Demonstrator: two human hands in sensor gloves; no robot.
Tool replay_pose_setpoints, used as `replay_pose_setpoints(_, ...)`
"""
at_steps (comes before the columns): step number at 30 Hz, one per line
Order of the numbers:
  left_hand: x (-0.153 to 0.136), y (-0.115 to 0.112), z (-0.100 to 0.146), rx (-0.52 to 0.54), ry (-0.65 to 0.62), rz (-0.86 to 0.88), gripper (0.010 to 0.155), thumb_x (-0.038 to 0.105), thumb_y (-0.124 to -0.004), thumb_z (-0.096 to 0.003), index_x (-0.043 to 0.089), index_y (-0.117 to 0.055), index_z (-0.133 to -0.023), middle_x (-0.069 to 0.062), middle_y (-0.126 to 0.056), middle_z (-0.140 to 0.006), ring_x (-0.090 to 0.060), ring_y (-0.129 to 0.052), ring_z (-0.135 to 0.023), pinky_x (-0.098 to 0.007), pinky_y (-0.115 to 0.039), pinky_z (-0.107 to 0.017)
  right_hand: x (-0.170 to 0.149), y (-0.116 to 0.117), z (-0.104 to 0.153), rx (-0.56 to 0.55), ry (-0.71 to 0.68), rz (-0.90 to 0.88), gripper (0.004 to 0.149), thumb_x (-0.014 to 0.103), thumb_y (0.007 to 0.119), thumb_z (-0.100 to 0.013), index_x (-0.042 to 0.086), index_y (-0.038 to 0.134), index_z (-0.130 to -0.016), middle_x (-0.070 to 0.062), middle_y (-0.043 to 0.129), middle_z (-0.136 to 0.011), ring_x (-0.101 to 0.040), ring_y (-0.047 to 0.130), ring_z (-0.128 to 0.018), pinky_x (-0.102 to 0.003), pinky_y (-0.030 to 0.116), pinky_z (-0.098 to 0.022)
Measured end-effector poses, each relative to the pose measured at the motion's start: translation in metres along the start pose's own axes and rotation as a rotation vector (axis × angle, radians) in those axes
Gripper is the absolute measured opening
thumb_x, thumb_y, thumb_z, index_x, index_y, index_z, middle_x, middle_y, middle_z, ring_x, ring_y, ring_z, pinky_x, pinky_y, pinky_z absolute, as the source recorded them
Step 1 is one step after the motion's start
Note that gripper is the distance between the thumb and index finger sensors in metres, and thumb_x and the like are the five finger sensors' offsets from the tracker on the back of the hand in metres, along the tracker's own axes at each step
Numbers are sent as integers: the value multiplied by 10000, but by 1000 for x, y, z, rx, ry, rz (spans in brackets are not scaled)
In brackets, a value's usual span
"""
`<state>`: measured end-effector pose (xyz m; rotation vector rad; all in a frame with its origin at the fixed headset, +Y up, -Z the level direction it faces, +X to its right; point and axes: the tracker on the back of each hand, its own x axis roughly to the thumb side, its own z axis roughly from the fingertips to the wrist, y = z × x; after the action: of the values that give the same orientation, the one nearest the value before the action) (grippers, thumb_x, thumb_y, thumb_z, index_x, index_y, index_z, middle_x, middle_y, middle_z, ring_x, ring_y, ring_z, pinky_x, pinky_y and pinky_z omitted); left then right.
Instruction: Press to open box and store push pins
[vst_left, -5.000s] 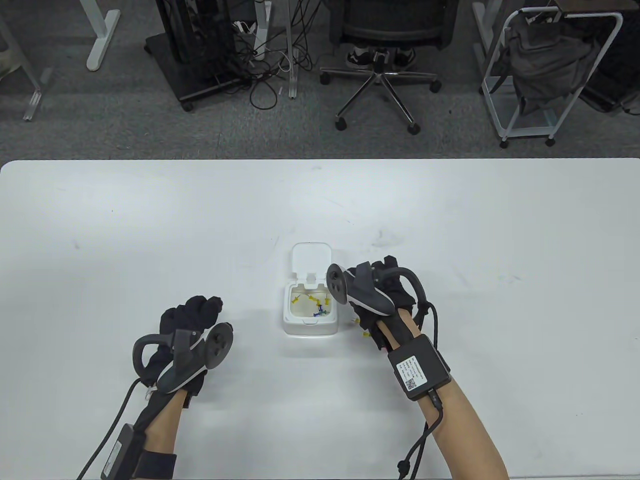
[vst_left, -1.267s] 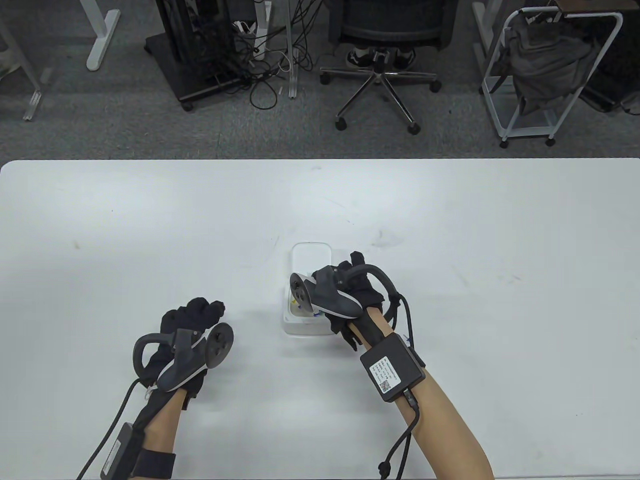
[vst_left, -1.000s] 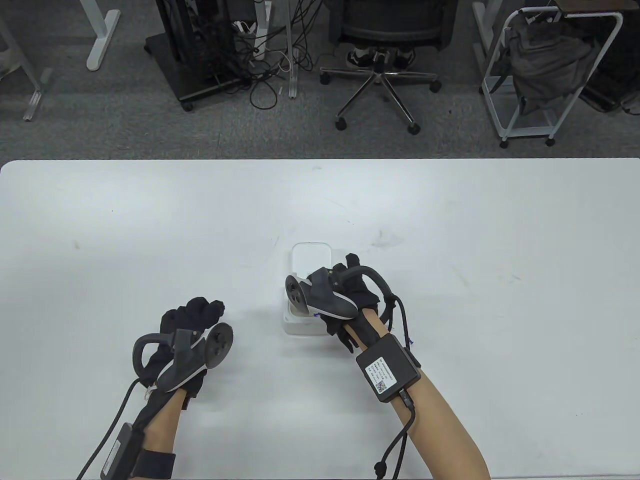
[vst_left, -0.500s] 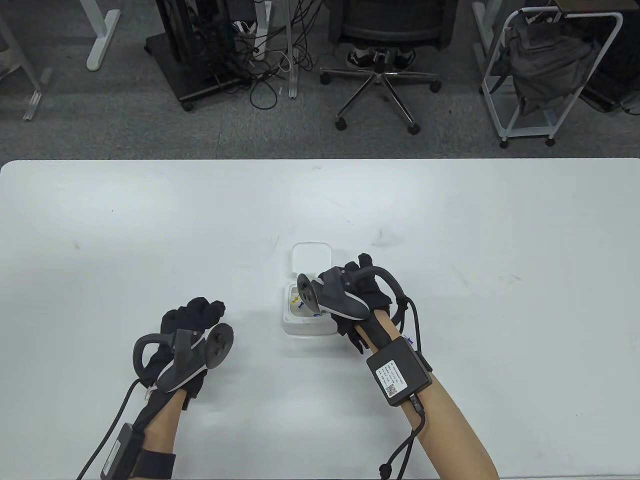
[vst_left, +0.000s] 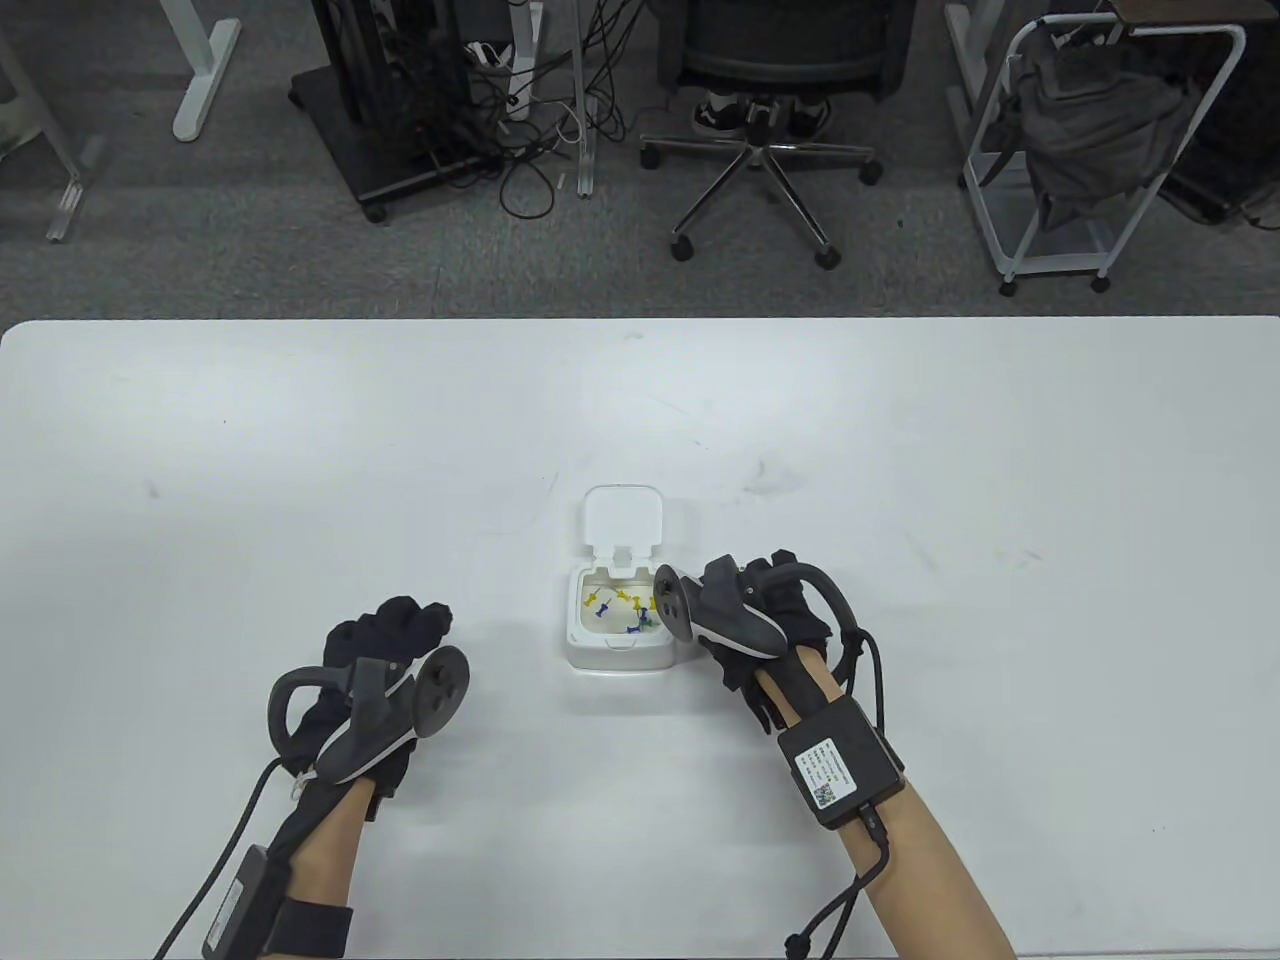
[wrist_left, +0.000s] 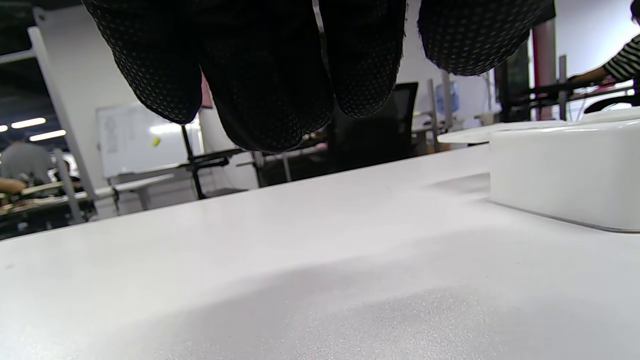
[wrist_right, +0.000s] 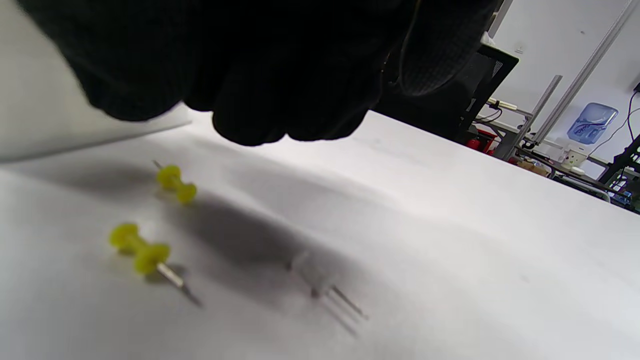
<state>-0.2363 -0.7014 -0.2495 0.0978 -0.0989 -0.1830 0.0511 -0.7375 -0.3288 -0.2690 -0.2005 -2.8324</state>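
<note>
Box (vst_left: 618, 640) is open mid-surface with pins inside; your right hand (vst_left: 765, 610) fingers, curled and empty, hover over three loose push pins (wrist_right: 140, 252) — a clumsy pinch could scatter them.

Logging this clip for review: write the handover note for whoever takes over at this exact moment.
Left hand: idle on the table, fingers loosely curled, holding nothing.
Right hand: just right of the box, above the loose pins; whether it holds one cannot be told.
White box: lid open and tipped back; yellow and blue push pins lie inside.
Done: box opened, several pins stored.
Left: on the table by the right hand, two yellow pins and one clear pin to store.
</note>
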Motion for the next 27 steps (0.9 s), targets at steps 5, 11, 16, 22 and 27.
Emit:
replay_pose_setpoints(5,0,0,0,0,1,0,577,549,-658,-491,306,-717,-1011,-27,-793,-1058,-223,-959,-827,-518,-758,-742,1,13,-3,33,17,26,484,468,812,-351,339,738,-811,92,953,-768,-226,952,-722,-598,629,-744)
replay_pose_setpoints(11,0,0,0,2,0,0,575,549,-658,-492,306,-718,-1011,-28,-792,-1058,-223,-959,-828,-519,-758,-743,9,17,-5,-8,24,96,421,458,819,-347,338,786,-749,112,989,-677,-220,977,-656,-592,643,-738)
replay_pose_setpoints(16,0,0,0,4,-1,0,576,549,-658,-492,306,-716,-1011,-29,-790,-1059,-224,-961,-827,-519,-757,-743,18,17,-7,-18,6,164,390,449,811,-340,317,812,-707,97,1002,-618,-224,988,-604,-598,640,-741)
replay_pose_setpoints(22,-1,0,-1,9,0,3,576,549,-658,-492,306,-716,-1011,-29,-790,-1060,-224,-959,-829,-519,-759,-741,17,19,-7,4,7,131,402,448,788,-344,300,792,-719,86,980,-600,-230,973,-587,-555,641,-754)
replay_pose_setpoints(27,-1,0,-1,8,2,2,576,548,-658,-492,307,-713,-1012,-30,-788,-1061,-229,-953,-839,-516,-758,-741,10,20,-5,-8,18,70,405,445,775,-357,302,778,-736,89,968,-605,-221,971,-583,-533,677,-744)
